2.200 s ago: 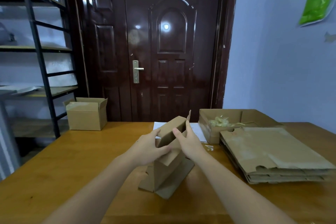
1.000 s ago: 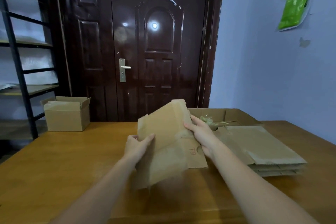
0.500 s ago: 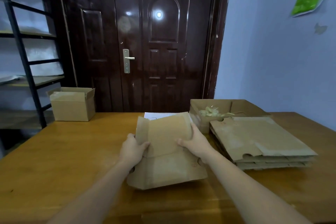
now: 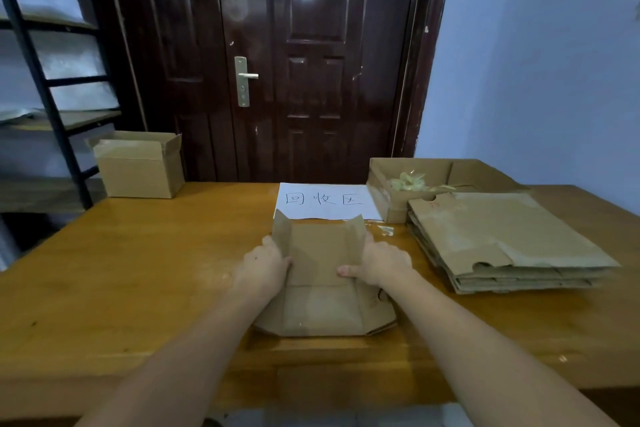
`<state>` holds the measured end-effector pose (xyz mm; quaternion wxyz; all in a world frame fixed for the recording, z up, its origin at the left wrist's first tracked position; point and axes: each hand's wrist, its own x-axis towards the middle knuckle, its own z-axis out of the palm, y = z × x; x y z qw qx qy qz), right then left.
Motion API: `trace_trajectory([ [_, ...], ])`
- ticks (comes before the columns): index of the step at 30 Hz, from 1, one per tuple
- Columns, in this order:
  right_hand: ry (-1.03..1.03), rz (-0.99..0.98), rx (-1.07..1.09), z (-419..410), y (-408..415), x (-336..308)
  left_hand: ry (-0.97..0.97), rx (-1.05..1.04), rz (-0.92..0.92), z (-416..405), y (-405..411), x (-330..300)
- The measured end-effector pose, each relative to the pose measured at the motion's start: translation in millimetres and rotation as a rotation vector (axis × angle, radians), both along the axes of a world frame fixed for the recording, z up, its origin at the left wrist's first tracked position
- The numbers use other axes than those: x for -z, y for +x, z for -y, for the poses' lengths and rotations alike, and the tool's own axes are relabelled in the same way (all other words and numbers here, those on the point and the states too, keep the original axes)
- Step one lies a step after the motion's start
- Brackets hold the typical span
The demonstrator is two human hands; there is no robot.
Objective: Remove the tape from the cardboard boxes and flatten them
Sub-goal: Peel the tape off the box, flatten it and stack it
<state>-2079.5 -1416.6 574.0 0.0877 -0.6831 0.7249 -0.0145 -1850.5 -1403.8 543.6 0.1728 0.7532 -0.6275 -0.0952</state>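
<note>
A small cardboard box, pressed nearly flat, lies on the wooden table in front of me, its far flaps still tilted up. My left hand grips its left edge. My right hand grips the right edge, with the thumb laid on top. An unflattened box with open flaps stands at the table's back left. A stack of several flattened boxes lies at the right.
A white sheet with handwritten characters lies just beyond the held box. An open box holding crumpled tape strips sits behind the stack. A black metal shelf stands left, and a dark door is behind the table.
The box stood upright between my hands, was folded flat in the air, then came down onto the table. Both hands now hold its side edges.
</note>
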Motion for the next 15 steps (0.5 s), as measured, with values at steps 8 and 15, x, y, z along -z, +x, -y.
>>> trace_trajectory([
  [8,-0.267,-0.111,-0.046,6.2,-12.0,-27.2,-0.105,0.137,-0.155,2.0,32.2,-25.8],
  [15,-0.126,0.337,-0.33,18.5,-22.4,-73.3,-0.239,0.39,0.163,3.2,43.2,-66.5],
])
